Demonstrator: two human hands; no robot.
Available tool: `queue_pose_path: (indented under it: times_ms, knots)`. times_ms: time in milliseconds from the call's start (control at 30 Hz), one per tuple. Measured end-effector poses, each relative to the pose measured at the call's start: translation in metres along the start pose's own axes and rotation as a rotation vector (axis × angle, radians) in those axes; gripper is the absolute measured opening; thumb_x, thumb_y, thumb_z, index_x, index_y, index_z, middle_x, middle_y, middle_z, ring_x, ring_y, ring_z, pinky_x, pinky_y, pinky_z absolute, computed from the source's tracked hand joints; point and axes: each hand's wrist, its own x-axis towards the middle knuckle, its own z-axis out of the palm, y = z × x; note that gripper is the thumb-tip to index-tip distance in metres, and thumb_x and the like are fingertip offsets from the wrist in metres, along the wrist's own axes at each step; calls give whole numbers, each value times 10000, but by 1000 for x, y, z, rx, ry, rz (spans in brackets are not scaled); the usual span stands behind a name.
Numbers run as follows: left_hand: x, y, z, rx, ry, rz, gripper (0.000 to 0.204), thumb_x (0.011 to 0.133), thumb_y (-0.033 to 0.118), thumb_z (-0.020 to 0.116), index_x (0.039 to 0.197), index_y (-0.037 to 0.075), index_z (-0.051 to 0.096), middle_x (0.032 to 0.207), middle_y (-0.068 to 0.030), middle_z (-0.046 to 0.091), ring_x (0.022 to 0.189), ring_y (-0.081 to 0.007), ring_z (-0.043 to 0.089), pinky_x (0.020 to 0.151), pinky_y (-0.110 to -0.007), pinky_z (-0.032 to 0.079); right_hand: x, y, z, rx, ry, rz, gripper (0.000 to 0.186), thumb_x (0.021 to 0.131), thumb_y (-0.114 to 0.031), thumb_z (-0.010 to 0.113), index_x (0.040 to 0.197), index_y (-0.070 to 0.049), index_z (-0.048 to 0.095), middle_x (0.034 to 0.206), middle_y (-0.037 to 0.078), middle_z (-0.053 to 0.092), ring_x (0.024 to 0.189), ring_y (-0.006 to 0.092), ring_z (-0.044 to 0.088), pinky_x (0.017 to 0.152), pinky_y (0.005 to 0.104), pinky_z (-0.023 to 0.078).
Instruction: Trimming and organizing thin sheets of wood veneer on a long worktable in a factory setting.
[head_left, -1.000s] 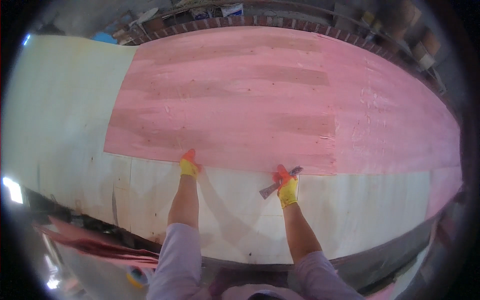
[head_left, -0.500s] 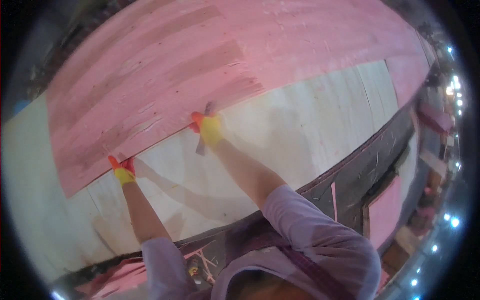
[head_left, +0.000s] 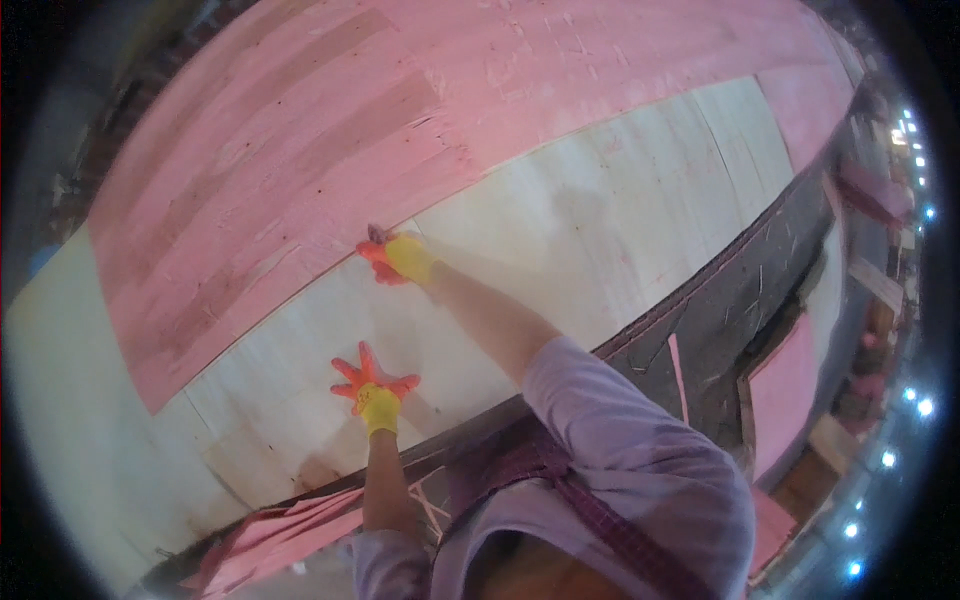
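Observation:
My left hand (head_left: 372,388), in a red and yellow glove, has its fingers spread over the pale wood sheet (head_left: 560,245). It holds nothing. My right hand (head_left: 395,258), gloved the same way, is farther off, at the near edge of the pink wood sheet (head_left: 250,220). Its fingers are closed on a flat grey blade-like tool (head_left: 377,233); only a short dark end shows past the glove, the rest being hidden. The pink sheet lies next to the pale one, and a thin seam line runs between them toward the left hand's side.
Below the sheets runs a dark stack edge (head_left: 640,365) with thin pink slivers. Crumpled pink strips (head_left: 270,540) hang at the lower left. Pink offcuts (head_left: 780,400) and wood pieces (head_left: 832,445) lie at the right. Round lights shine along the far right.
My left hand has left the pink sheet's edge, moved right and nearer me, and spread its fingers. My right hand has shifted slightly left and turned, with the grey tool now mostly hidden.

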Motion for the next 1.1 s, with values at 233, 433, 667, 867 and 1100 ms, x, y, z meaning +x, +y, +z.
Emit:
queue_pose_path:
  times_ms: [233,433,667,867,1100]
  knots:
    - [16,-17,43,9,220,227,1255,402,478,861,1442,346,171,1502,-221,-26,1330,-530,47,902,-732,269,-99,113,-35,169,226,-919,202,873,-106,499,1044,-80,604,829,15,629,730,116,584,664,265,481]
    - [2,-17,42,192,273,185,1245,452,472,850,1458,261,147,1479,-243,148,1367,-396,152,918,-655,303,-226,144,-117,393,290,-477,253,885,-146,544,1123,-67,574,1002,18,606,842,91,551,680,231,441]
    - [-36,-41,113,-851,-9,1049,602,852,253,550,1399,137,329,1378,-180,377,1303,-327,311,1020,-478,326,-432,310,-167,636,608,-605,404,874,-192,602,1256,-106,504,1043,-6,583,839,59,518,621,208,383]
    - [-117,-6,148,548,268,1254,731,796,484,556,1409,163,321,1448,-221,252,1347,-434,172,1067,-579,173,-570,425,-132,842,1077,-486,437,823,-147,620,1244,-96,511,944,-7,598,683,78,520,543,213,379]
    - [-110,75,141,426,-199,1042,709,742,418,637,1360,149,418,1419,-163,345,1281,-342,366,1046,-421,306,-613,582,-89,1250,1346,-633,291,804,-80,605,1095,-65,598,865,48,622,631,120,562,550,246,438]
